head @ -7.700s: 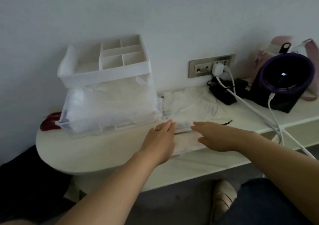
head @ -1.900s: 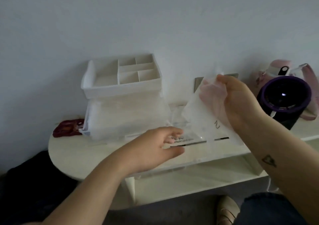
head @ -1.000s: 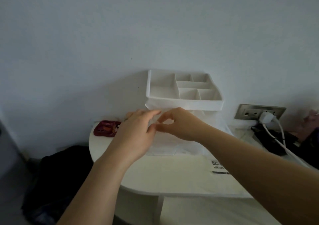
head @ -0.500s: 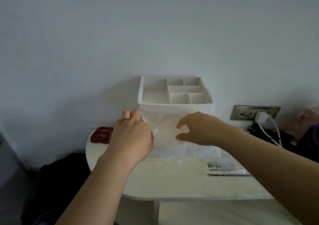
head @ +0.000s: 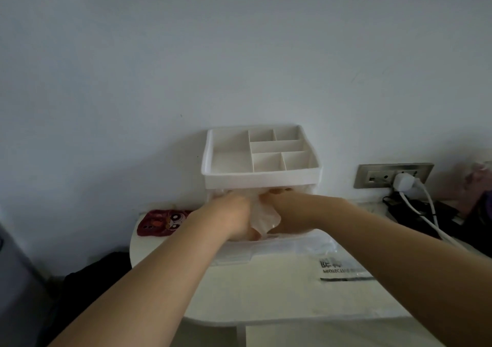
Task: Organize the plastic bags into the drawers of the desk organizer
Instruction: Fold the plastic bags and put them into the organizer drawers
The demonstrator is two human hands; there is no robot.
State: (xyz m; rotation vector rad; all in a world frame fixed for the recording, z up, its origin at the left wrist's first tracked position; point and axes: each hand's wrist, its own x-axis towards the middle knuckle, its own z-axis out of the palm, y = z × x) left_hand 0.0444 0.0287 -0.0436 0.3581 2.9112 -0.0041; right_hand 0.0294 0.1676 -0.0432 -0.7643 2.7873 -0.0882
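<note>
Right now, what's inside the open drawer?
A crumpled plastic bag sticks up between the left hand and right hand. The hands and organizer top hide the rest.

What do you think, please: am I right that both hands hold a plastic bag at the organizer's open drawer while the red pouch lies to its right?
Nearly. The head view shows the red pouch lying left of the organizer, not right. The left hand and right hand do hold the plastic bag at the open drawer.
</note>
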